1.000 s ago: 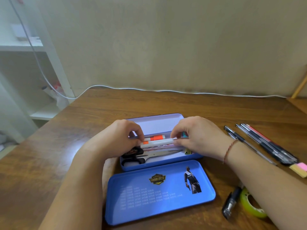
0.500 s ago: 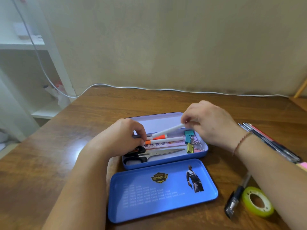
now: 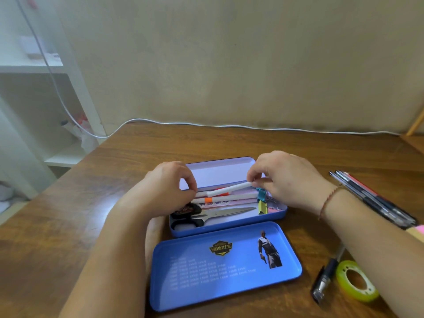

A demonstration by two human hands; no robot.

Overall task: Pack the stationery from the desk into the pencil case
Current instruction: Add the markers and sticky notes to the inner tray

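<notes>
Blue metal pencil case [image 3: 229, 226] lies open on the wooden tabletop [image 3: 68, 226], its detached lid [image 3: 224, 267] just in front of it. Right hand [image 3: 289, 180] pinches 1 end of a white marker [image 3: 227, 189], which is tilted over the case; left hand [image 3: 167, 191] closes its grip on the opposite ends of the markers, though exactly which it touches cannot be told. Inside the case: a second orange-banded marker [image 3: 220, 199], scissors [image 3: 213, 216] along the near wall, and binder clips [image 3: 262, 203] at the case's right end. Judged progress: roughly half done. Outside the case, to its right, remain a bundle of pens [image 3: 371, 198], sticky notes [image 3: 418, 232] partly hidden by the forearm, a black pen [image 3: 323, 281] and a green tape roll [image 3: 355, 281]. These remain to be packed, and the lid is not yet fitted.
</notes>
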